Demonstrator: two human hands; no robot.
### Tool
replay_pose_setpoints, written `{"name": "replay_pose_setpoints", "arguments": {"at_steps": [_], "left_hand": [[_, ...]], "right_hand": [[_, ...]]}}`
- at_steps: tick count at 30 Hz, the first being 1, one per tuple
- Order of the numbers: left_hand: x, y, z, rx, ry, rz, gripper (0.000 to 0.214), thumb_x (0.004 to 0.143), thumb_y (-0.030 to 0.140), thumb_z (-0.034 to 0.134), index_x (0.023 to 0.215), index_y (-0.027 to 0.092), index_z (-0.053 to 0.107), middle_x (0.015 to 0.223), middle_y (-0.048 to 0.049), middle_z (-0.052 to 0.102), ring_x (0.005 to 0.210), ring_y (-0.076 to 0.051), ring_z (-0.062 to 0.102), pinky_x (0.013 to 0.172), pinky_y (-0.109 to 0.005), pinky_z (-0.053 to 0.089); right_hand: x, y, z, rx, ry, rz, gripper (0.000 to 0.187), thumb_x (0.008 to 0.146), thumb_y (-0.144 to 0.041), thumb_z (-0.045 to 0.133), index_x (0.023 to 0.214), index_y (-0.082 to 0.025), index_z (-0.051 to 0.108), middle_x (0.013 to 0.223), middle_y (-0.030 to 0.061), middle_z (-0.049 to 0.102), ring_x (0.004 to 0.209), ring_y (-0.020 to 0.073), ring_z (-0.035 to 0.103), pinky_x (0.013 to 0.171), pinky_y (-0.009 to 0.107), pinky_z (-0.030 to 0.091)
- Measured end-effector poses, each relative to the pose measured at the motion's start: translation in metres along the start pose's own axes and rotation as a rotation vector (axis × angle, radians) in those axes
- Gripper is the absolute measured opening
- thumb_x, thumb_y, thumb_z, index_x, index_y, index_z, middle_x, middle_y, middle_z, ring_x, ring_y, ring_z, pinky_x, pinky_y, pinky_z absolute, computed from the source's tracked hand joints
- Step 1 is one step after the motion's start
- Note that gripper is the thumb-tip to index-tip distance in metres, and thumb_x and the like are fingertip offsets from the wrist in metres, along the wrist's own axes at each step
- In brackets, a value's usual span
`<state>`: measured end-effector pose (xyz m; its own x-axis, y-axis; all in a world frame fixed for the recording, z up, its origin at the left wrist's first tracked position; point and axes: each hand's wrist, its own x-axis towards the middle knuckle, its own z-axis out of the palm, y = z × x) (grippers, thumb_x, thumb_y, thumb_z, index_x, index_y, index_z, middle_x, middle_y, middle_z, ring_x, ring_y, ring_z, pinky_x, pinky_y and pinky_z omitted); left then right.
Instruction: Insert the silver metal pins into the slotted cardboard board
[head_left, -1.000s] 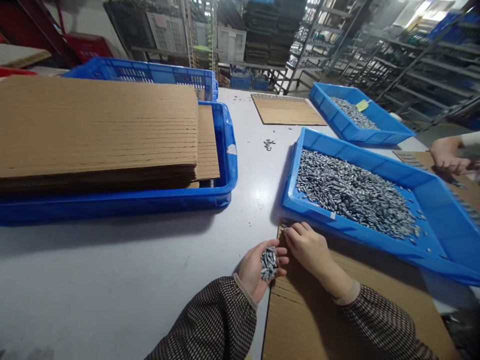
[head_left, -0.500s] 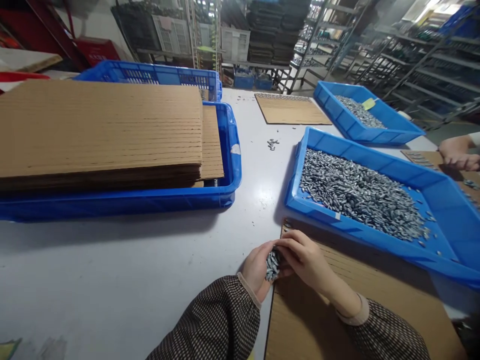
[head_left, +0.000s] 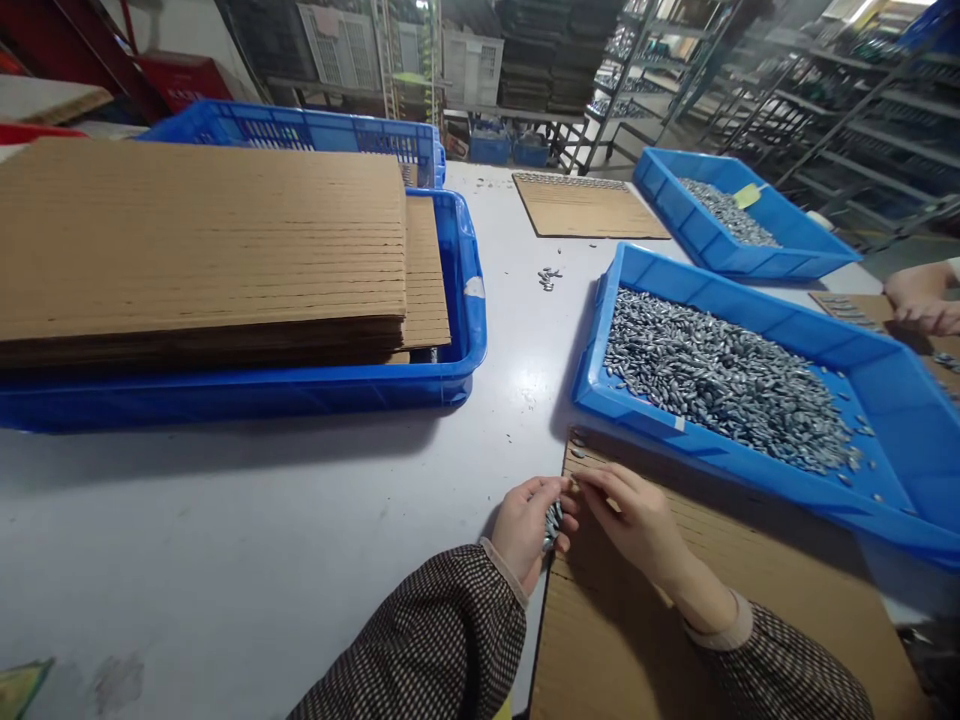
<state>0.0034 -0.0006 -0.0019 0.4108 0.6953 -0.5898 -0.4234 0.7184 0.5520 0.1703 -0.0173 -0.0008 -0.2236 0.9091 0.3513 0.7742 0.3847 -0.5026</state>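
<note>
Right hand has slid from the left hand's fingertips toward the cardboard sheet's edge; its grip is pressed together, apparently on a loose piece, too small to confirm. Left hand cups metal pieces, half hidden, just beside. Risks: slackening left fingers could spill them onto the counter; a brushing right knuckle could nudge the corner pieces lying on the sheet.

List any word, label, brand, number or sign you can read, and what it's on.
Nothing is legible.
Red box: pale marks like lettering, too blurred to read.
Yellow tag in the far blue tray: no writing readable.
White sticker on the near blue tray: too small to read.
White patch on the blue bin: no writing readable.
</note>
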Motion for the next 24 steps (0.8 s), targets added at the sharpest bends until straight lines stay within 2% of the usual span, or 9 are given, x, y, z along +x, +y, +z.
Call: {"name": "replay_pose_setpoints", "arguments": {"at_steps": [3,7,11,17,24], "left_hand": [[0.0,0.001,0.0,-0.033,0.017,-0.03,0.028,0.078,0.029,0.053,0.099,0.012,0.061,0.071,-0.0055,0.061,0.056,-0.012,0.053,0.042,-0.02,0.032],[-0.001,0.002,-0.001,-0.012,-0.004,-0.045,0.027,0.075,0.025,0.052,0.098,0.013,0.06,0.07,-0.005,0.061,0.055,-0.012,0.053,0.042,-0.02,0.03],[-0.002,0.003,0.001,0.005,-0.014,-0.056,0.031,0.073,0.025,0.054,0.101,0.014,0.058,0.068,-0.004,0.062,0.053,-0.011,0.053,0.042,-0.019,0.027],[-0.001,0.001,0.001,-0.007,0.01,-0.064,0.023,0.072,0.021,0.054,0.095,0.017,0.05,0.066,-0.0037,0.064,0.053,-0.012,0.053,0.042,-0.02,0.026],[0.001,-0.001,-0.001,-0.004,-0.028,-0.053,0.019,0.074,0.026,0.061,0.089,0.015,0.056,0.066,-0.0028,0.062,0.053,-0.011,0.053,0.043,-0.02,0.027]], "right_hand": [[0.002,0.016,0.002,-0.101,0.037,0.017,0.018,0.096,-0.02,0.048,0.101,-0.022,0.065,0.092,0.0061,0.069,0.084,0.0186,0.066,0.074,0.032,0.055],[0.004,0.027,0.007,-0.168,-0.023,0.001,0.022,0.097,-0.021,0.046,0.1,-0.021,0.068,0.094,0.0075,0.069,0.088,0.0196,0.065,0.077,0.033,0.054],[0.006,0.027,0.008,-0.264,-0.068,-0.018,0.023,0.097,-0.019,0.046,0.101,-0.02,0.069,0.094,0.0083,0.068,0.087,0.0195,0.063,0.073,0.03,0.051],[0.007,0.027,0.01,-0.368,-0.046,-0.011,0.023,0.098,-0.019,0.044,0.095,-0.018,0.067,0.087,0.008,0.065,0.082,0.0187,0.06,0.071,0.029,0.047],[0.008,0.024,0.018,-0.42,-0.019,0.007,0.021,0.097,-0.019,0.045,0.089,-0.018,0.064,0.081,0.006,0.063,0.08,0.0176,0.057,0.068,0.027,0.043]]}}
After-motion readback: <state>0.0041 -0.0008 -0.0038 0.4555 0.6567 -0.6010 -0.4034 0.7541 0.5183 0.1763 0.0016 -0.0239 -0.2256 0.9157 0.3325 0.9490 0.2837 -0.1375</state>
